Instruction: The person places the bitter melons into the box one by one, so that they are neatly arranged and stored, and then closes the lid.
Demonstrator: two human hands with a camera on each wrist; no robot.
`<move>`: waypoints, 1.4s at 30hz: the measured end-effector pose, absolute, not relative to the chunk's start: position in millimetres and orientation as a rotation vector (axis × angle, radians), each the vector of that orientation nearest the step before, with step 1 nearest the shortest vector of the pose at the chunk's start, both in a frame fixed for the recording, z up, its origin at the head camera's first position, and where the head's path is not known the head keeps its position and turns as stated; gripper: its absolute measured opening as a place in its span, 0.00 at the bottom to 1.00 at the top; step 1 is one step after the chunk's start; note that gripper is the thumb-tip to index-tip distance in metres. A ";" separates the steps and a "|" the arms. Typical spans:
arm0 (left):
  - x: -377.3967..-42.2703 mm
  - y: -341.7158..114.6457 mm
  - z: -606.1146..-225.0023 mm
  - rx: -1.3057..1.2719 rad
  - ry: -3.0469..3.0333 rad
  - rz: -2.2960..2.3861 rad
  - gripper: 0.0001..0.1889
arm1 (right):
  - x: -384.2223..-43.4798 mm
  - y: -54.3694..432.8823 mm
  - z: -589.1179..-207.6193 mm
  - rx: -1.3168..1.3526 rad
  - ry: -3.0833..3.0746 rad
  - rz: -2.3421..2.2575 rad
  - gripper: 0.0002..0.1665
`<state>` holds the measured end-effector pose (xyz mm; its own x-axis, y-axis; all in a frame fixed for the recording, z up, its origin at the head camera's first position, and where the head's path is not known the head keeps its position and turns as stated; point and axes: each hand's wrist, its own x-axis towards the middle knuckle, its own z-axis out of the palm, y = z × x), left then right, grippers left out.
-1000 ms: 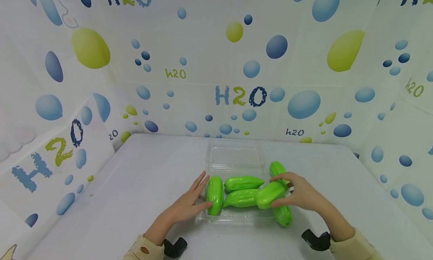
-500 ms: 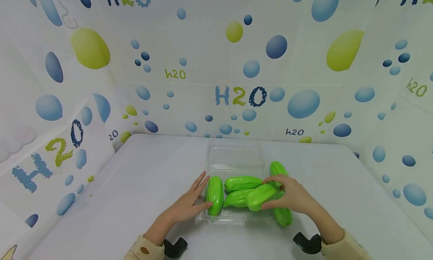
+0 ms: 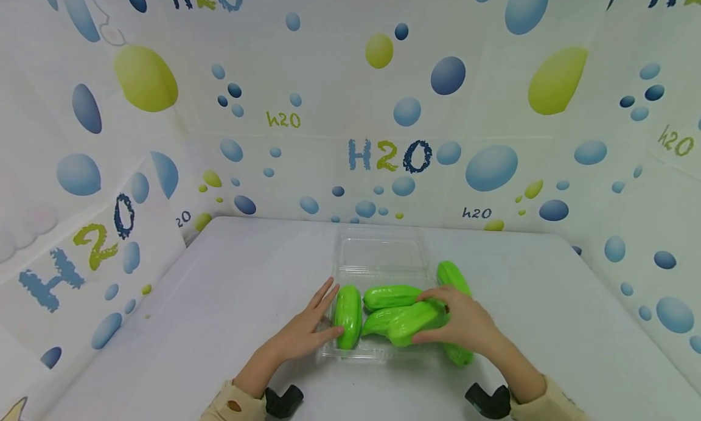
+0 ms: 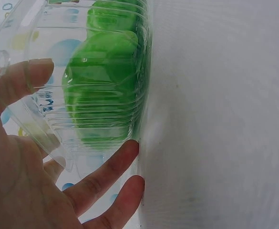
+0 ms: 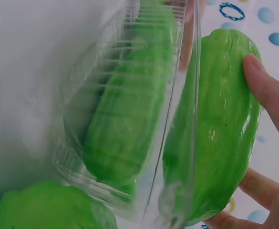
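Note:
A clear plastic box stands in front of me, its lid laid back. My left hand rests at its left side, fingers straight and spread against the outer wall, thumb over the rim. Inside, one green cucumber-shaped vegetable stands lengthwise at the left, and a second one lies crosswise. A third vegetable lies just in front, partly covered. My right hand grips another green vegetable between thumb and fingers, tilted above the box's right half and overlapping the third.
One more green vegetable lies on the white table just right of the box, partly behind my right hand. A white cloth printed with blue and yellow spots hangs behind and at both sides.
My right hand has moved left and slightly down with its green vegetable, from the box's right edge to over the crosswise ones. My left hand has stayed put.

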<state>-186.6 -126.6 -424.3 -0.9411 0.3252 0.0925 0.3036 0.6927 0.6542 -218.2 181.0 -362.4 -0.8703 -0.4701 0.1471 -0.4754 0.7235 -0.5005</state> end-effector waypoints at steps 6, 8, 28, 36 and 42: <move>-187.3 -127.0 -424.8 0.542 2.867 1.097 0.40 | -211.4 172.6 -362.1 0.692 -2.923 0.695 0.43; -187.4 -126.9 -424.9 0.542 2.869 1.099 0.40 | -208.9 170.1 -362.5 0.675 -2.921 0.664 0.44; -186.3 -129.1 -425.9 0.552 2.867 1.094 0.40 | -197.6 157.0 -372.6 0.750 -2.970 0.547 0.32; -187.3 -128.9 -426.4 0.543 2.870 1.101 0.40 | -199.7 156.0 -379.9 0.808 -2.962 0.570 0.32; -187.4 -128.4 -426.3 0.542 2.863 1.099 0.40 | -197.9 150.8 -383.8 0.806 -2.915 0.577 0.31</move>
